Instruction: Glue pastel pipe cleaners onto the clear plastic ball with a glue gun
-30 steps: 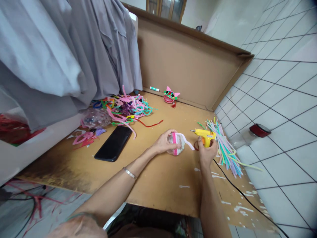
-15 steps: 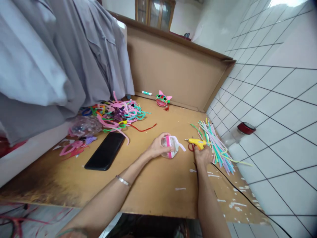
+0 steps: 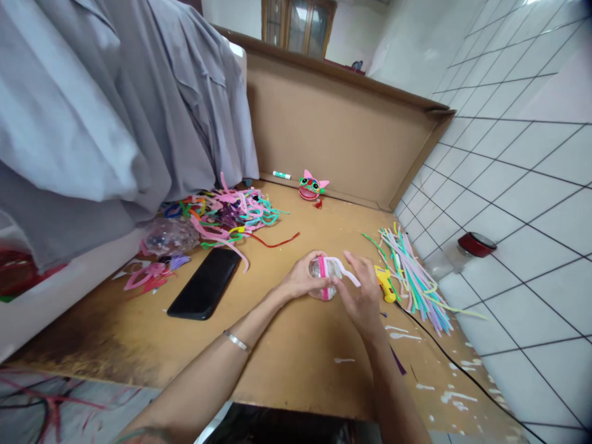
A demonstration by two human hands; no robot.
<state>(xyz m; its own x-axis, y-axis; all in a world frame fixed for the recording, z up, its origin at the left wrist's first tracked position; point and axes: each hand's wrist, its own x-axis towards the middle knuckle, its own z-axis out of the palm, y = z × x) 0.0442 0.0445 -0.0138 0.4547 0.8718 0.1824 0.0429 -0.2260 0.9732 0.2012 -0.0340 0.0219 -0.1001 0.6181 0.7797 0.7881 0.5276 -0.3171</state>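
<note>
My left hand (image 3: 301,276) is closed round a small clear plastic container (image 3: 330,288) with a bright pink band (image 3: 322,266). A pale pink pipe cleaner (image 3: 348,275) runs along its right side, with one end sticking out. My right hand (image 3: 363,296) is beside the container, thumb and fingers apart around the loose end; whether the thumb touches the container I cannot tell. Just right of that hand, a yellow glue gun (image 3: 385,285) lies on the table, partly hidden by the fingers, its black cord (image 3: 444,348) trailing toward the lower right.
Loose pastel pipe cleaners (image 3: 419,283) lie at the right by the tiled wall, near a red-lidded jar (image 3: 476,244). A black phone (image 3: 204,283) and a tangled pile of pipe cleaners (image 3: 240,209) are at the left. A decorated cat-like figure (image 3: 309,188) and a glue stick (image 3: 282,175) sit at the back.
My right hand has let go of the glue gun, which now lies on the table, and has moved left to the container. My left hand still holds the container.
</note>
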